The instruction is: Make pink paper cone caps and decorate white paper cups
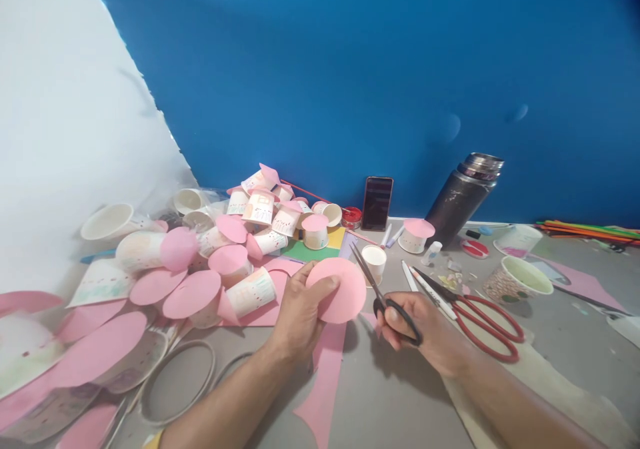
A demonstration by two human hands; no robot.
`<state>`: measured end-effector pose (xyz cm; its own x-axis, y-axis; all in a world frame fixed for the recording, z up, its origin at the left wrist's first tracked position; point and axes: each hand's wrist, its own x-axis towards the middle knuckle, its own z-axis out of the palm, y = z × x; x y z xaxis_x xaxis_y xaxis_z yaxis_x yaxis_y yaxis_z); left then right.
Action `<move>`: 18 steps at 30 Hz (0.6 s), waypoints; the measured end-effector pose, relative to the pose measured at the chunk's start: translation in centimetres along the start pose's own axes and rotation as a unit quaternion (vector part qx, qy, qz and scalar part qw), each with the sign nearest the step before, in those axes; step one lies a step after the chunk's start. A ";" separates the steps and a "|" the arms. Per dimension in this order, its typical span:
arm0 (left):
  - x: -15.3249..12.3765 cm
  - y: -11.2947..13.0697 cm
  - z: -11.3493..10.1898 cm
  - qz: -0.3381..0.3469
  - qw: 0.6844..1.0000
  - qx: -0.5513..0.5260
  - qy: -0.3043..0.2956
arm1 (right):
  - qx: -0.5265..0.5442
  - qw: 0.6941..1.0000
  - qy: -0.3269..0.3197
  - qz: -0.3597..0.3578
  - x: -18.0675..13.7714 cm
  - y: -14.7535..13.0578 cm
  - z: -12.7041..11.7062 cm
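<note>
My left hand (300, 312) pinches a round pink paper disc (347, 296), its thumb lying across the front. To the right of the disc, my right hand (413, 322) has its fingers in the black handles of a pair of scissors (373, 276). The blades point up and to the left, near the disc's right edge but not visibly cutting it. Below the disc a cut strip of pink paper (327, 382) lies on the grey table (390, 402). Behind the scissors stands a small white paper cup (374, 262).
Many decorated cups with pink paper tops (260, 206) are piled at the left. Larger red-handled scissors (490, 322), markers (410, 277) and a patterned cup (517, 282) lie at right. A dark steel flask (460, 199) and a phone (377, 202) stand by the blue wall (350, 76).
</note>
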<state>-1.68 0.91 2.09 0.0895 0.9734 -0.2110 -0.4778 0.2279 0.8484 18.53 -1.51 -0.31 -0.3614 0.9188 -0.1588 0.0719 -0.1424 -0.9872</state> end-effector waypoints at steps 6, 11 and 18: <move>0.2 -0.3 -0.6 0.009 0.996 0.079 -0.036 | 0.026 0.999 -0.032 -0.017 0.0 -0.5 -0.9; 0.3 -0.7 -1.0 -0.013 0.988 0.127 -0.084 | 0.015 0.997 -0.064 -0.029 0.2 0.1 -1.3; -0.3 0.0 -0.5 -0.075 0.959 0.215 -0.166 | 0.072 0.996 0.042 -0.024 0.6 0.3 -1.1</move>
<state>-2.14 0.63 1.88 0.4373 0.8667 -0.2399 -0.0397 0.2851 0.9577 19.34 -0.58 -0.69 -0.2824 0.9523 -0.1155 -0.0801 -0.1434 -0.9864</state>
